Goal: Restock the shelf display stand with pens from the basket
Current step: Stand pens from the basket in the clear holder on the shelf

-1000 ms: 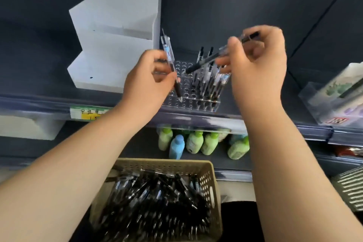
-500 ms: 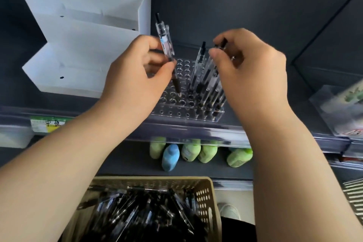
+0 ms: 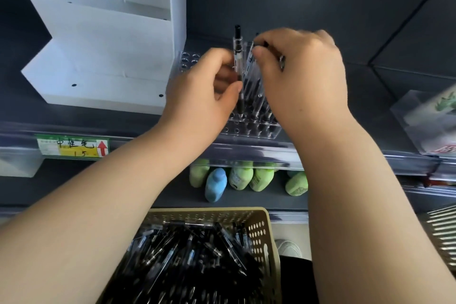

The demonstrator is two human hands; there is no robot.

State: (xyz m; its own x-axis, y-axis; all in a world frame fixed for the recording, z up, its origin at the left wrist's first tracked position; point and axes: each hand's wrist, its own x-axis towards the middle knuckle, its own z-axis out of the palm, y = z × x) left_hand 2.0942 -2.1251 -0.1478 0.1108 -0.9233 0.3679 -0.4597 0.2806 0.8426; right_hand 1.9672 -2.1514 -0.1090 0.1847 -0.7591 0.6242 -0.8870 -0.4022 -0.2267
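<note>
left hand [image 3: 197,99] pinching upright pen [image 3: 237,54] at stand [image 3: 249,129], right hand [image 3: 303,76] gripping second pen [image 3: 281,61]

My left hand [image 3: 197,96] and right hand [image 3: 303,76] cover most of the stand [image 3: 249,128]; my right's pen [image 3: 281,61] mostly hidden. Basket [image 3: 261,215] cut by bottom edge. Tag [image 3: 71,147] print blurred.

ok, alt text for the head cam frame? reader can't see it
A person loads pens into a clear holed stand on a dark shelf: the left hand pinches an upright pen, tip at a hole, and the right hand grips a second pen beside pens already standing. Below sit a beige basket full of pens and green and blue bottles.
</note>
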